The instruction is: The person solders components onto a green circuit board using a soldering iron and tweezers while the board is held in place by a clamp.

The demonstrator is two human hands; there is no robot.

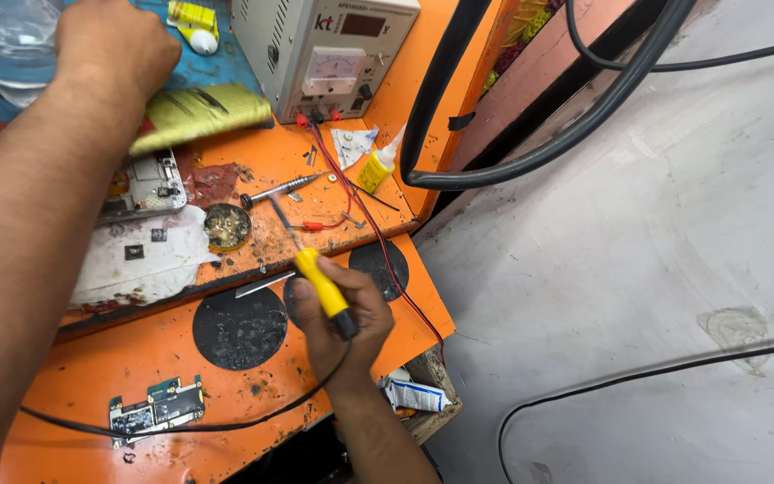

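My right hand (344, 315) grips a yellow-handled soldering iron (320, 280), its thin metal tip pointing up-left over the orange workbench (91, 394). A black cord (226, 419) runs from the iron's handle across the bench to the left. My left hand (114, 40) reaches far up-left, fingers curled near a clear plastic bottle (12, 49) and just above a folded yellow-green cloth (197, 112). Whether it holds anything is hidden. An opened phone (141, 184) lies under that forearm. A round tin of flux (226, 224) sits between the two hands.
A grey bench power supply (324, 49) stands at the back with red leads (378, 233) trailing forward. A small yellow glue bottle (376, 170), a screwdriver (279, 190), a loose circuit board (156, 408), a white tube (414, 394) and thick black cables (530, 152) are nearby. Grey floor lies on the right.
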